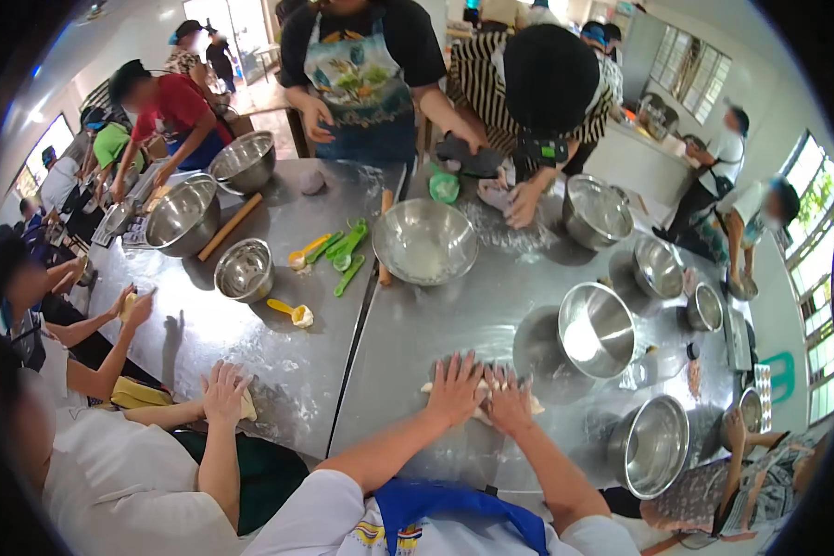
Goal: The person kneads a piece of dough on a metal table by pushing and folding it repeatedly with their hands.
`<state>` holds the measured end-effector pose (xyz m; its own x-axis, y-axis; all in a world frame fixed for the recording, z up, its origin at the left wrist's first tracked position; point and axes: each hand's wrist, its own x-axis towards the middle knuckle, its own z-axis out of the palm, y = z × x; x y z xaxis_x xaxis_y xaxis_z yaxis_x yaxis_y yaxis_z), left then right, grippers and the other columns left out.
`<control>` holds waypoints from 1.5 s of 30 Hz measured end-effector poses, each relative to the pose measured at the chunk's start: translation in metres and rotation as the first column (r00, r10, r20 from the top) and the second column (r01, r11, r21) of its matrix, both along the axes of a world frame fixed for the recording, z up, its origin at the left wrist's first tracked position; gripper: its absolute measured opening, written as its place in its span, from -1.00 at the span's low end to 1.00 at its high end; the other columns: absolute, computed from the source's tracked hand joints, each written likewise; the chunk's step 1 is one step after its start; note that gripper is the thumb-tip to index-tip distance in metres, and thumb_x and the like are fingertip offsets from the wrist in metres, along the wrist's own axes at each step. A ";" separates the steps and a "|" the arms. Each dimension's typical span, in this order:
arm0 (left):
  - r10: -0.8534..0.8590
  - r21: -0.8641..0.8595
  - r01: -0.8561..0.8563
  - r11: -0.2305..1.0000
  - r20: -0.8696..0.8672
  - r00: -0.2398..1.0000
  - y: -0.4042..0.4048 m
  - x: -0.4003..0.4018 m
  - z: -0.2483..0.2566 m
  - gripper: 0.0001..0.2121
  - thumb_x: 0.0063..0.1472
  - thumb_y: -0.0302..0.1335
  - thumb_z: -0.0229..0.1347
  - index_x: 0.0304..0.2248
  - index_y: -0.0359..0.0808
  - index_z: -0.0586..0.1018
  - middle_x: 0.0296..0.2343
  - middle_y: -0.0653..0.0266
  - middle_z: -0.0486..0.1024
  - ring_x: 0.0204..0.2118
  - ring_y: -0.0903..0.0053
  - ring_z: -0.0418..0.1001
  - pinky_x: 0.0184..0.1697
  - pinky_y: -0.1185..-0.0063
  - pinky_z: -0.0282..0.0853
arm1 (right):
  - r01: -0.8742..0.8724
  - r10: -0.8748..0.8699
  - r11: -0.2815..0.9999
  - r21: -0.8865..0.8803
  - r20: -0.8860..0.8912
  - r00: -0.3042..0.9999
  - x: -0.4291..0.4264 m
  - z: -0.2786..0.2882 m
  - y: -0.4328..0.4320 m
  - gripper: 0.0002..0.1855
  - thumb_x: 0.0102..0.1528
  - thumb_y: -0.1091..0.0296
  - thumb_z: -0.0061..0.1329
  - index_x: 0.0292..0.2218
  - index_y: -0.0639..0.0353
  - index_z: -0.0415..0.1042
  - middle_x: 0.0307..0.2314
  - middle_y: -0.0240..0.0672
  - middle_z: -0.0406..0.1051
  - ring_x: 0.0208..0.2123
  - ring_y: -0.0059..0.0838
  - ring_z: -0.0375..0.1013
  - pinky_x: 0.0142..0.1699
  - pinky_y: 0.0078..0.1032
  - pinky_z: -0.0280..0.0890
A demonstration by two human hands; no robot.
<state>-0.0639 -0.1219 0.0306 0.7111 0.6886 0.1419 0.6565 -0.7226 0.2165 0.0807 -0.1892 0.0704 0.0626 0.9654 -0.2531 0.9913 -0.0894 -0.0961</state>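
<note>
Both of my hands press down on a piece of pale dough [483,413] lying on the stainless steel table [403,347]. My left hand [456,389] is flat on its left part, fingers pointing away from me. Beside it, my right hand [507,402] rests on the right part with its fingertips slightly bent. Dough shows past the outer side of each hand and between them; the rest is hidden beneath the palms. A steel bowl [596,330] stands on the table ahead and to the right of my right hand.
More steel bowls [650,446] stand to the right, near a clear plastic bottle [660,366]. Ahead are a large bowl [425,242] and a rolling pin [385,208]. Measuring spoons [349,247] lie front left. Co-workers surround the tables; one at my left presses dough [248,406].
</note>
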 end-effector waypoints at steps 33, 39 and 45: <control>-0.053 -0.069 0.038 0.997 -0.241 0.969 -0.042 -0.024 0.017 -0.36 0.29 0.00 -0.26 0.25 -0.19 0.09 0.26 0.17 -0.05 0.31 0.08 -0.16 0.24 -0.09 -0.34 | -0.002 0.082 0.882 0.472 -0.149 0.985 0.000 -0.027 -0.026 -0.43 0.17 0.02 -0.25 0.17 -0.06 0.21 0.20 -0.13 0.04 0.23 -0.06 0.01 0.24 0.12 -0.12; -0.094 -0.125 0.067 0.990 -0.223 0.970 -0.052 -0.036 0.003 -0.26 0.20 0.10 -0.13 0.27 -0.07 0.03 0.28 0.24 -0.13 0.32 0.06 -0.20 0.24 -0.07 -0.27 | -0.156 0.216 0.921 0.357 -0.136 0.967 0.000 -0.014 -0.035 -0.37 0.21 -0.01 -0.30 0.20 0.14 0.13 0.22 -0.15 0.03 0.26 -0.09 -0.02 0.25 0.15 -0.17; -0.030 -0.102 0.002 0.995 -0.279 0.960 0.002 -0.003 0.010 -0.36 0.25 0.03 -0.15 0.23 -0.10 0.16 0.26 0.12 -0.07 0.30 -0.02 -0.18 0.22 -0.09 -0.26 | -0.016 0.040 0.971 0.240 -0.094 0.995 0.015 -0.039 0.024 -0.40 0.24 -0.02 -0.37 0.21 0.06 0.11 0.26 -0.15 -0.08 0.29 -0.02 -0.14 0.23 0.28 -0.30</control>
<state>-0.0671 -0.1202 0.0407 0.7236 0.6773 -0.1332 0.6896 -0.7177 0.0968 0.0961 -0.1651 0.0318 0.0208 0.9996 -0.0183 0.9780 -0.0242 -0.2073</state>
